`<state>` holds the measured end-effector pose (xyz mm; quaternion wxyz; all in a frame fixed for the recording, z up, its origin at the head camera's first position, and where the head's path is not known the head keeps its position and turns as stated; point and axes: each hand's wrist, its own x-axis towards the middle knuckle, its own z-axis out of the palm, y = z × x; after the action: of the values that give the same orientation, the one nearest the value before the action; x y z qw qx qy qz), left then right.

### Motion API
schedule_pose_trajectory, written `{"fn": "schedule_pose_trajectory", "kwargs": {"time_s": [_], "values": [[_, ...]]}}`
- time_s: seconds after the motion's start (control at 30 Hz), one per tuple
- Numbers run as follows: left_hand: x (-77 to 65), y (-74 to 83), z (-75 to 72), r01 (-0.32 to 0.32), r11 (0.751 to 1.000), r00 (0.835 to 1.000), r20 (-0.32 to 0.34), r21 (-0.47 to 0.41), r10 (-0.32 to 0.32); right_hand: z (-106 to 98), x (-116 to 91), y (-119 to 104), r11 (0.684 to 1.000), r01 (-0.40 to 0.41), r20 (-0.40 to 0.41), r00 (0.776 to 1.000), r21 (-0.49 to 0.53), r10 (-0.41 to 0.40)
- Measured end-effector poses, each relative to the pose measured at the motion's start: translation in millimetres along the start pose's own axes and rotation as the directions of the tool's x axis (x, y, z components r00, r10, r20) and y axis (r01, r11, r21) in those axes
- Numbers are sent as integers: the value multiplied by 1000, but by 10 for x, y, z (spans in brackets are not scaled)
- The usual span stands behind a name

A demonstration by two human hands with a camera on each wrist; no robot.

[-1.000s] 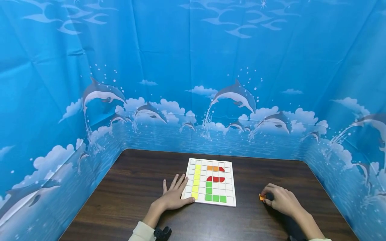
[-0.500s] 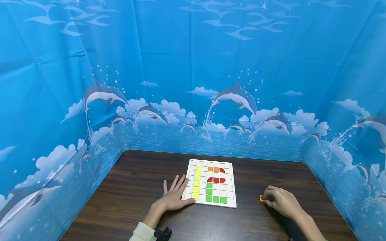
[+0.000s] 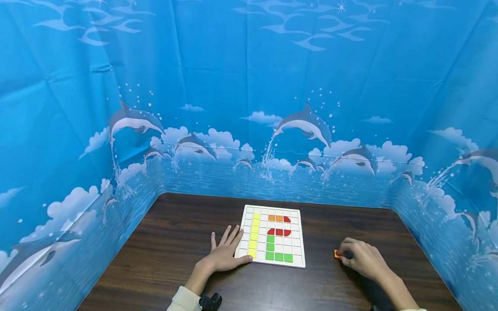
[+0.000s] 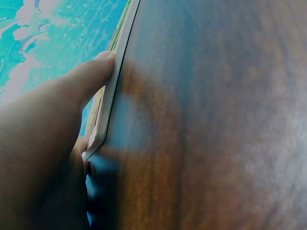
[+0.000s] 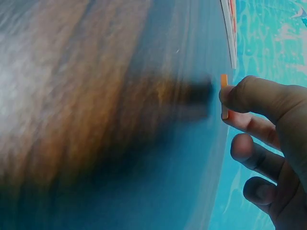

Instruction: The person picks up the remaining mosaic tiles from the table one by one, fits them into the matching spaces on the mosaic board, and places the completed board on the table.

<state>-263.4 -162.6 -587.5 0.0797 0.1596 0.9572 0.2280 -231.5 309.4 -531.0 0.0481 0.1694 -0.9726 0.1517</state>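
A white square grid board (image 3: 295,247) lies on the dark table, bearing a yellow column, a green L-shaped run, and red and orange tiles. My left hand (image 3: 222,255) rests at its lower left corner, fingers spread, with the thumb on the near edge; the left wrist view shows that thumb against the edge of the board (image 4: 111,98). To the right of the board, my right hand (image 3: 363,257) pinches a small orange tile (image 3: 336,254) between thumb and fingers. The right wrist view shows this thin orange tile (image 5: 224,80) on edge, its middle covered by the thumb.
The dark wood-grain table (image 3: 171,229) extends around the board on all sides. A blue curtain (image 3: 210,86) printed with dolphins and clouds surrounds its back and sides. On the left wrist sits a small black device (image 3: 210,301).
The right hand still pinches the orange tile and has barely shifted. The left hand stays at the board's corner, and the board's tiles look the same. The head view has tilted very slightly.
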Motion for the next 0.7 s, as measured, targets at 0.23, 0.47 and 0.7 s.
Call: {"fn": "schedule_pose_trajectory", "kwargs": {"time_s": [0.23,0.47,0.7], "values": [[0,11,-7,5,1000,1000,4,-9,-5,-13,42,-53,1000,27,-45,999,-7,-27],[2,19,-12,9,1000,1000,9,-5,-8,-25,139,-118,1000,18,-65,998,-17,-19],[12,6,-4,9,1000,1000,7,2,-10,-17,256,-229,999,35,-97,994,-40,-39]]}}
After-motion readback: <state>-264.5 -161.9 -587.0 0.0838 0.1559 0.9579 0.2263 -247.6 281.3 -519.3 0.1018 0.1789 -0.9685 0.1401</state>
